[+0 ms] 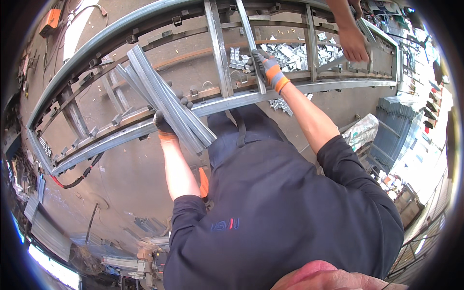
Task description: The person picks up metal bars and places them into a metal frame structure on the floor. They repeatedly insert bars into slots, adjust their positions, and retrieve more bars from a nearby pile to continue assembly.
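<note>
- Floor (130, 174): brown, strewn with metal offcuts (290, 57) (mostly seen through the frame (348, 85)).
- Left hand (164, 123): gripping bundled channels (162, 94).
- Right hand (270, 70): clasping a crosswise strip (247, 31).

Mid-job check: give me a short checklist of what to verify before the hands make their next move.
1. Left hand gripping the bundle of metal strips: ok.
2. Bundle neatly aligned: not ok; the strips fan apart.
3. Right hand gripping the single strip: ok.
4. Single strip's far end seated on the metal frame: cannot tell; it runs to the picture's upper edge.
5. Co-worker's hand away from the frame: not ok; it is at the right end.
</note>
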Demonstrator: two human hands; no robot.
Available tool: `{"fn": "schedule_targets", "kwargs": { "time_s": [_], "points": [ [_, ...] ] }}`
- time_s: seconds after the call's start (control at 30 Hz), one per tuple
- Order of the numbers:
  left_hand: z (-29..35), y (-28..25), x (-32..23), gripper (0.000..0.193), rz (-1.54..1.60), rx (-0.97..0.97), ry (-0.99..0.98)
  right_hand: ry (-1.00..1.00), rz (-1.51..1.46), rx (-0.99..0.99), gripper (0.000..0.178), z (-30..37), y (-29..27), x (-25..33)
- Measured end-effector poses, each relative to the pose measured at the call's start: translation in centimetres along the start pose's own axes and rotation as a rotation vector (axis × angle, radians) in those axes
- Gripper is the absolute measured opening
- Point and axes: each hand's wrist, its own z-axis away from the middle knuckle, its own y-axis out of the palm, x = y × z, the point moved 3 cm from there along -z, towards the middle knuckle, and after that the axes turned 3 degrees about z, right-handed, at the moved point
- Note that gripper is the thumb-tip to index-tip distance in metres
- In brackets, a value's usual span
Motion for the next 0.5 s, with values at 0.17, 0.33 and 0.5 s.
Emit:
{"fn": "schedule_targets", "kwargs": {
  "time_s": [0.17,0.33,0.5],
  "points": [
    [0.2,-0.4,-0.2,0.113,-0.123,-0.131,0.020,-0.115,0.182,-0.211,0.023,1.2,1.0,-0.3],
    [0.2,-0.3,-0.1,0.108,-0.025,-0.046,0.021,-0.180,0.090,0.046,0.026,0.3,1.5,-0.2],
    [0.1,-0.6,-0.1,0.116,-0.117,-0.136,0.012,-0.098,-0.052,0.103,0.033,0.5,1.9,-0.9]
  ]
}}
